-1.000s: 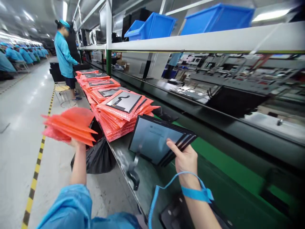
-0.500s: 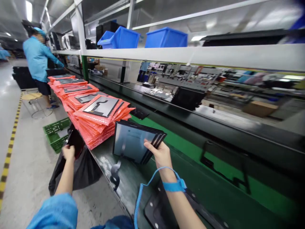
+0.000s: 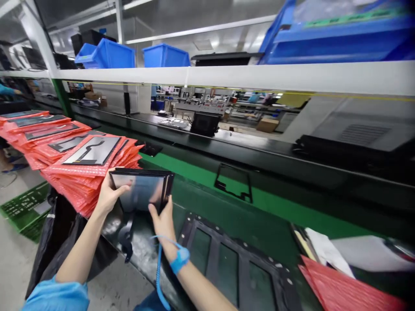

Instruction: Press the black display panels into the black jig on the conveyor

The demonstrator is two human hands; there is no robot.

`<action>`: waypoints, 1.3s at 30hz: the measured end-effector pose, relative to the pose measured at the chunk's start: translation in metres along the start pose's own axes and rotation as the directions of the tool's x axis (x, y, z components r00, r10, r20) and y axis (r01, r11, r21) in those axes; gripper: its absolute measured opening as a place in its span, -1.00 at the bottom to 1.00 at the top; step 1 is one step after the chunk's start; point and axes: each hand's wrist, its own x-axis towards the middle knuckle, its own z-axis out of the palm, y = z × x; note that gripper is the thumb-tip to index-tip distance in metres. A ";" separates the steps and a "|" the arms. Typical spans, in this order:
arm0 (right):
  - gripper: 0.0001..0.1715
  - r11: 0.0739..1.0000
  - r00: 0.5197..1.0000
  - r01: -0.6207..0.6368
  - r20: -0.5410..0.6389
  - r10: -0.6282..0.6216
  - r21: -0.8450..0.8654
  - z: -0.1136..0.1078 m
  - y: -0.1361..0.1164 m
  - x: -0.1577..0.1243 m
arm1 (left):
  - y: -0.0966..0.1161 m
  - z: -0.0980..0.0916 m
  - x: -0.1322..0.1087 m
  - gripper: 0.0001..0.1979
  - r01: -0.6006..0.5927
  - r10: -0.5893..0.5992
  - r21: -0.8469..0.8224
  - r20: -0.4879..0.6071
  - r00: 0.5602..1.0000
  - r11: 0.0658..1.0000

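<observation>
Head camera view, looking down at a workbench [image 3: 197, 224]. Two bare forearms reach up from the bottom, the left with a blue sleeve [image 3: 55, 296] pushed toward the elbow. The left hand [image 3: 108, 194] grips the left edge of a stack of flat panels [image 3: 139, 190], thumb flat across the front, fingers mostly hidden behind. The right hand [image 3: 164, 220] is clamped on the right edge, thumb pointing up over the front face. Its wrist wears one blue strap [image 3: 180, 260] with one coiled cord [image 3: 158, 276].

The panels stand tilted between the hands, at the bench's near edge, just right of heaped red bubble bags [image 3: 79, 194]. Whether their lower edge touches the bench is unclear.

Counting: two hands; several panels, their layered edges too tight to number; five grey panels [image 3: 94, 151] lying on the red heaps; one black tray [image 3: 213, 259] with three openings in sight, right of the hands; one thin black frame [image 3: 227, 188] beyond it; one green crate [image 3: 29, 216] on the floor at left.

The front held panel is glossy, grey-blue and black-bordered, with blurred reflections. A dark, curling ribbon [image 3: 127, 235] hangs below it.
</observation>
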 end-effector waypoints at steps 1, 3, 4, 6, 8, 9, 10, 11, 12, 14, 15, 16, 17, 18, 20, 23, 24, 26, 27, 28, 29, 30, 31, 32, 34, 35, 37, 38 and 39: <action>0.16 1.000 1.000 -0.022 -0.002 0.022 -0.022 0.011 0.004 -0.006 | -0.003 -0.002 0.000 -0.30 0.021 -0.021 -0.008 -0.011 1.000 1.000; 0.23 0.996 0.998 -0.042 0.034 0.045 -0.084 0.031 0.010 -0.013 | -0.009 -0.009 0.001 -0.43 0.067 -0.067 -0.009 -0.020 0.998 0.998; 0.23 0.991 0.997 -0.035 0.062 0.043 -0.125 0.039 0.011 -0.016 | -0.011 -0.012 0.002 -0.50 0.092 -0.092 -0.003 -0.021 0.996 0.996; 0.20 0.979 0.992 0.002 0.122 0.023 -0.205 0.051 0.013 -0.024 | -0.013 -0.020 0.004 -0.60 0.141 -0.140 0.013 -0.023 0.990 0.990; 0.21 0.966 0.986 0.048 0.164 -0.006 -0.254 0.055 0.012 -0.035 | -0.013 -0.029 0.007 -0.62 0.183 -0.182 0.024 -0.026 0.983 0.983; 0.22 0.959 0.984 0.071 0.179 -0.022 -0.273 0.055 0.010 -0.041 | -0.013 -0.032 0.008 -0.62 0.200 -0.199 0.025 -0.025 0.980 0.980; 0.22 0.949 0.980 0.097 0.194 -0.039 -0.298 0.052 0.008 -0.046 | -0.012 -0.036 0.010 -0.62 0.213 -0.212 0.024 -0.023 0.977 0.977; 0.20 0.932 0.974 0.133 0.216 -0.061 -0.336 0.046 0.005 -0.050 | -0.011 -0.039 0.011 -0.63 0.223 -0.222 0.019 -0.021 0.975 0.975; 0.17 0.909 0.966 0.175 0.244 -0.085 -0.379 0.038 0.001 -0.052 | -0.011 -0.041 0.012 -0.63 0.230 -0.230 0.012 -0.018 0.973 0.973; 0.00 0.852 0.942 0.266 0.310 -0.130 -0.451 0.014 -0.009 -0.047 | -0.009 -0.044 0.014 -0.62 0.245 -0.245 -0.002 -0.010 0.970 0.970; -0.15 0.829 0.930 0.302 0.336 -0.149 -0.470 0.000 -0.015 -0.039 | -0.009 -0.045 0.016 -0.61 0.252 -0.252 -0.008 -0.006 0.968 0.968; -0.36 0.816 0.924 0.324 0.344 -0.165 -0.479 -0.014 -0.022 -0.028 | -0.008 -0.045 0.017 -0.60 0.259 -0.259 -0.014 -0.002 0.966 0.966; -0.58 0.804 0.922 0.343 0.339 -0.189 -0.485 -0.028 -0.028 -0.015 | -0.008 -0.045 0.018 -0.59 0.266 -0.266 -0.020 0.002 0.964 0.964; -0.66 0.798 0.925 0.351 0.315 -0.214 -0.490 -0.040 -0.034 0.000 | -0.008 -0.044 0.019 -0.59 0.272 -0.272 -0.027 0.005 0.962 0.962; -0.70 0.733 0.899 0.437 0.246 -0.362 -0.522 -0.057 -0.044 0.029 | -0.008 -0.043 0.021 -0.59 0.279 -0.279 -0.041 0.007 0.960 0.959; -0.76 0.562 0.759 0.629 0.271 -0.591 -0.537 -0.061 -0.050 0.059 | -0.007 -0.040 0.022 -0.59 0.288 -0.288 -0.055 0.007 0.957 0.956; -0.77 0.524 0.725 0.666 0.295 -0.623 -0.531 -0.060 -0.049 0.065 | -0.007 -0.040 0.022 -0.59 0.291 -0.291 -0.056 0.009 0.957 0.955; -0.80 0.486 0.694 0.697 0.327 -0.642 -0.527 -0.055 -0.045 0.073 | -0.006 -0.039 0.023 -0.57 0.298 -0.298 -0.056 0.012 0.954 0.953; -0.81 0.473 0.685 0.707 0.342 -0.643 -0.525 -0.053 -0.043 0.076 | -0.006 -0.038 0.023 -0.57 0.302 -0.302 -0.054 0.013 0.953 0.952; -0.81 0.456 0.671 0.722 0.364 -0.646 -0.521 -0.051 -0.041 0.079 | -0.005 -0.038 0.024 -0.57 0.306 -0.305 -0.052 0.013 0.952 0.951; -0.80 0.439 0.656 0.737 0.388 -0.647 -0.514 -0.050 -0.040 0.082 | -0.005 -0.038 0.024 -0.56 0.309 -0.309 -0.050 0.013 0.951 0.950; -0.79 0.423 0.642 0.752 0.414 -0.646 -0.506 -0.050 -0.038 0.085 | -0.005 -0.037 0.025 -0.56 0.312 -0.312 -0.046 0.012 0.950 0.949; -0.77 0.409 0.629 0.765 0.438 -0.643 -0.497 -0.050 -0.038 0.087 | -0.005 -0.037 0.025 -0.56 0.315 -0.315 -0.043 0.011 0.949 0.948; -0.75 0.399 0.618 0.776 0.460 -0.638 -0.489 -0.051 -0.037 0.088 | -0.005 -0.037 0.026 -0.56 0.317 -0.317 -0.040 0.010 0.948 0.948; -0.73 0.381 0.596 0.797 0.505 -0.624 -0.469 -0.055 -0.037 0.087 | -0.006 -0.036 0.027 -0.57 0.319 -0.319 -0.036 0.007 0.948 0.947; -0.74 0.373 0.581 0.810 0.532 -0.616 -0.453 -0.057 -0.038 0.085 | -0.006 -0.036 0.027 -0.58 0.319 -0.319 -0.035 0.006 0.948 0.947; -0.78 0.359 0.545 0.837 0.586 -0.599 -0.412 -0.063 -0.039 0.079 | -0.008 -0.036 0.028 -0.58 0.319 -0.320 -0.035 0.003 0.948 0.947; -0.79 0.357 0.533 0.846 0.603 -0.594 -0.396 -0.065 -0.040 0.077 | -0.008 -0.036 0.028 -0.58 0.320 -0.320 -0.036 0.002 0.948 0.947; -0.80 0.358 0.529 0.849 0.609 -0.591 -0.390 -0.066 -0.041 0.075 | -0.009 -0.036 0.028 -0.58 0.319 -0.320 -0.038 0.001 0.948 0.947</action>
